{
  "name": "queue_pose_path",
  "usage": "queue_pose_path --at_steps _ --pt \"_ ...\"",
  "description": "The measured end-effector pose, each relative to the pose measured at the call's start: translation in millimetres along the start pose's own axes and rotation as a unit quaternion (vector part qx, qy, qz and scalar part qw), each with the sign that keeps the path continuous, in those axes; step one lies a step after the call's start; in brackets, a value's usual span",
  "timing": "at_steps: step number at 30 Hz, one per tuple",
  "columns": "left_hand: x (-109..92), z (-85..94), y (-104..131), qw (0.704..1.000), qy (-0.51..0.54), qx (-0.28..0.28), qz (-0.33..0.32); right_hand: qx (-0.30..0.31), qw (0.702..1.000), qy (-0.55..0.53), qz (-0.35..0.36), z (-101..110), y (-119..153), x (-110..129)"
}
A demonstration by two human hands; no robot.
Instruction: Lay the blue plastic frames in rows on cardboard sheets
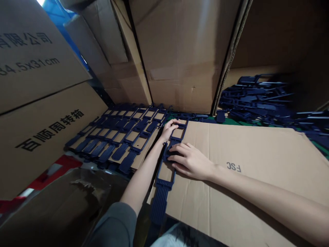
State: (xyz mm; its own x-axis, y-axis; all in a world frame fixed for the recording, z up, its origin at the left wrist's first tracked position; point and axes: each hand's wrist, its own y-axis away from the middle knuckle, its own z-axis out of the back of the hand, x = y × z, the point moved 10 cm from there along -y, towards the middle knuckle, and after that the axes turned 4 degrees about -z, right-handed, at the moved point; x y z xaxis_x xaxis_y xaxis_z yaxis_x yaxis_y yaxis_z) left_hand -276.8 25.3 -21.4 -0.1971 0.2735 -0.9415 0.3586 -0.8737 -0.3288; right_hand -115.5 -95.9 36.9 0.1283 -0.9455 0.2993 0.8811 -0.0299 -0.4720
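Two dark blue plastic frames, each with a rectangular opening, lie end to end along the left edge of a flat cardboard sheet (246, 147). On the edge of the far frame (182, 133), my left hand (169, 130) has its fingers closed. My right hand (191, 161) comes in palm down from the right, its bent fingers gripping the middle of the near frame (172, 181). The ribbed tongue (158, 206) of this near piece sticks out towards me. My right fingers hide part of the frame.
To the left, rows of similar frames (123, 137) cover another cardboard stack. A heap of loose dark blue parts (257, 99) lies at the back right on a green surface. Large cartons (182, 58) stand behind, and printed boxes (51, 127) rise on the left.
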Motion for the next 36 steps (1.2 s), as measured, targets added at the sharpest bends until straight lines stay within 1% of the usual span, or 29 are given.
queue_pose_path --at_steps 4,9,12,15,18,20,21,23,24,26,27,28,30,32,36 --pt "0 0.0 0 1.000 0.011 0.003 -0.002 0.003 0.999 0.035 0.001 0 -1 1" --pt "1 -0.4 -2 1.000 0.022 0.009 -0.007 -0.003 0.997 0.074 -0.013 1 -3 -6" --pt "2 0.0 -2 1.000 0.026 0.010 -0.010 -0.003 0.997 0.079 -0.017 -1 -2 -8" --pt "2 0.6 -2 1.000 0.026 0.011 -0.012 0.002 0.997 0.072 -0.024 -1 -2 -5" --pt "2 1.3 -3 1.000 0.024 0.011 -0.017 0.009 0.999 0.038 -0.035 6 -6 -2" --pt "2 2.0 -3 0.999 0.022 0.010 -0.021 -0.002 0.998 0.021 -0.051 19 -12 -11" --pt "2 2.3 -3 0.999 0.021 0.009 -0.023 -0.015 0.998 0.022 -0.064 28 -14 -22" --pt "3 2.7 -4 0.999 0.020 0.011 -0.024 -0.056 0.992 0.042 -0.107 50 -15 -59" --pt "4 2.9 -5 0.999 0.019 0.012 -0.023 -0.083 0.986 0.054 -0.133 61 -12 -83" --pt "6 3.5 -6 0.999 0.019 0.014 -0.021 -0.133 0.966 0.075 -0.209 81 4 -140" --pt "7 3.9 -7 1.000 0.018 0.015 -0.020 -0.140 0.955 0.090 -0.245 86 15 -168" --pt "8 4.3 -7 1.000 0.017 0.015 -0.019 -0.133 0.947 0.112 -0.271 88 26 -192" --pt "9 5.0 -7 1.000 0.014 0.015 -0.017 -0.088 0.934 0.165 -0.304 83 44 -228" --pt "10 4.9 -7 1.000 0.011 0.016 -0.016 -0.060 0.931 0.175 -0.313 79 56 -248" --pt "10 3.7 -7 1.000 0.009 0.019 -0.011 -0.005 0.936 0.173 -0.308 65 58 -257"
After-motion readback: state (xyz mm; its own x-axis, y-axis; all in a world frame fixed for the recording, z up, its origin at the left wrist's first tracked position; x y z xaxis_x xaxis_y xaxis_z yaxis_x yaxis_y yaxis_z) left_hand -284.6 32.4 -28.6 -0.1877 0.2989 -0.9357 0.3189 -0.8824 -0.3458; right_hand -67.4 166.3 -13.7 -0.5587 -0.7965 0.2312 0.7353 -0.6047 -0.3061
